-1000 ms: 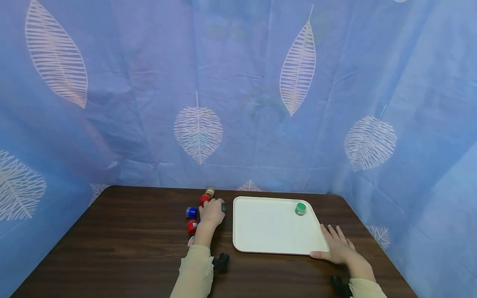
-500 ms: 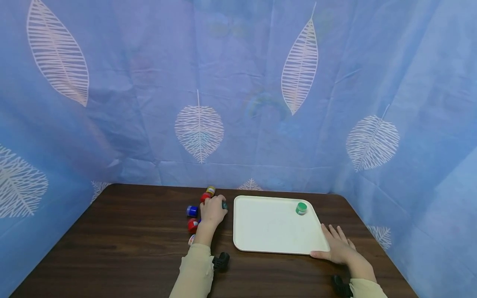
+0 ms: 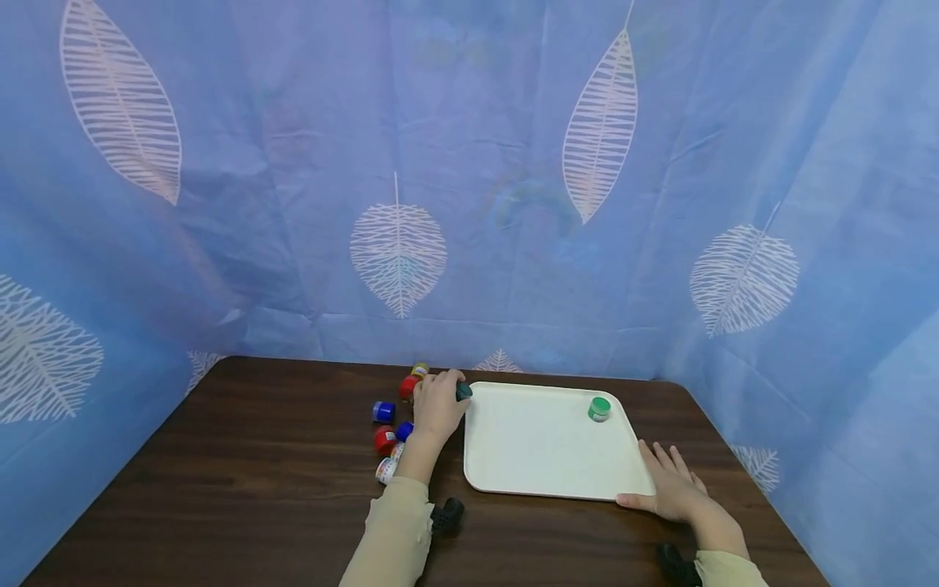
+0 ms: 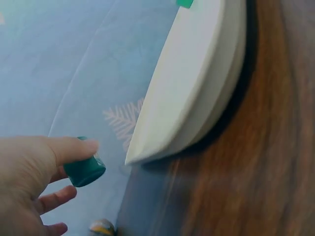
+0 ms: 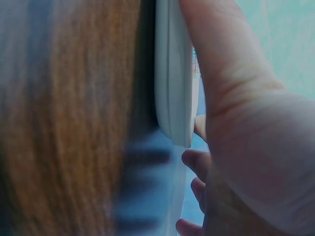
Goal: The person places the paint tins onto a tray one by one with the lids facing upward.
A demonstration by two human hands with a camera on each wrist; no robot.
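My left hand pinches a small dark green jar between thumb and fingers, up by the far left corner of the white tray. In the left wrist view the jar is tilted, apart from the tray's rim. My right hand lies at the tray's near right corner with fingers spread along its side and the thumb on the front edge. On the tray, toward the back right, stands a green-lidded jar.
Left of the tray lie several small jars: a yellow one, red ones, blue ones and white-labelled ones. The dark wooden table ends at a blue leaf-patterned curtain.
My left hand has moved right with the dark green jar, from among the other jars to the tray's left edge, uncovering a blue and a white jar. The right hand keeps its place.
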